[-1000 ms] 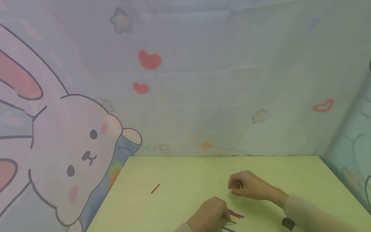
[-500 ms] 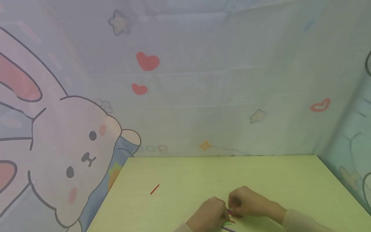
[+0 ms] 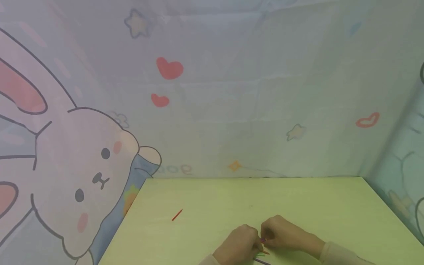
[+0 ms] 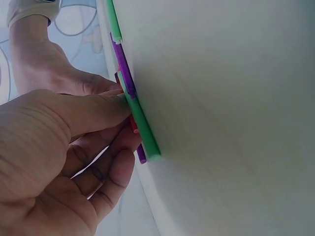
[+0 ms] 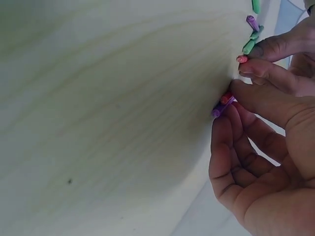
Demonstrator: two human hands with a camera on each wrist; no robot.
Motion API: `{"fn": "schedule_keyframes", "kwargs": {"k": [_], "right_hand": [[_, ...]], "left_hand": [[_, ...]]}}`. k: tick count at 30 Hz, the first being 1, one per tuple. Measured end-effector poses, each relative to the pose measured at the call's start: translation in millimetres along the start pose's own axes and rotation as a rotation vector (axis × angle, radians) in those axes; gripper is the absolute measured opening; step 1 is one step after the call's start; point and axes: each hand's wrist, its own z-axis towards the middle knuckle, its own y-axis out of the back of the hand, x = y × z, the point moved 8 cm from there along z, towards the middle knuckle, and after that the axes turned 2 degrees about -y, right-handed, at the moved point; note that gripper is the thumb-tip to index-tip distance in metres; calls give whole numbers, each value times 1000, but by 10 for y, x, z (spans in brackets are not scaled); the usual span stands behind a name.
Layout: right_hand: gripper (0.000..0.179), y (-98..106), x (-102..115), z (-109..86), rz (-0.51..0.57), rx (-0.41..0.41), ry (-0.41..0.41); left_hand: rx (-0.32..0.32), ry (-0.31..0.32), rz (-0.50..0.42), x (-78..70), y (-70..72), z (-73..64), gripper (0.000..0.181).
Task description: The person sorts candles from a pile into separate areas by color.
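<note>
My left hand (image 3: 236,244) is low over the table near its front. Its thumb and fingers pinch thin coloured sticks; an orange-red end (image 5: 241,58) shows between them in the right wrist view. A green stick (image 4: 142,128) and a purple stick (image 4: 124,69) lie by the left thumb in the left wrist view. Close beside it, my right hand (image 3: 286,235) pinches the ends of a purple stick (image 5: 220,109) and a red stick (image 5: 226,98) between thumb and fingers. Both hands hide most of the bundle, so which sticks the left hand grips is partly unclear.
A lone red stick (image 3: 177,214) lies on the left part of the pale yellow table (image 3: 212,195). Nearer the front, a dark purple stick (image 3: 262,261) shows beside the left hand. A printed cloth backdrop (image 3: 215,140) rises behind the table's far edge.
My right hand came down and toward me from above the table, and now pinches the purple and red stick ends. The left hand has stayed in place.
</note>
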Motion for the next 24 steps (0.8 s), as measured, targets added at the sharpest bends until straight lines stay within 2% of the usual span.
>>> {"fn": "schedule_keyframes", "kwargs": {"k": [5, 11, 18, 24], "right_hand": [[8, -1, 27, 18, -41, 0, -35], [18, 9, 58, 18, -103, -25, -47], [14, 13, -5, 20, -40, -26, -38], [7, 11, -71, 7, 22, -23, -31]], "left_hand": [[-11, -26, 27, -19, 22, 6, 13], [-39, -40, 63, -24, 23, 14, 20], [-30, -46, 45, -33, 32, 6, 20], [-36, -69, 95, -42, 49, 11, 22]]}}
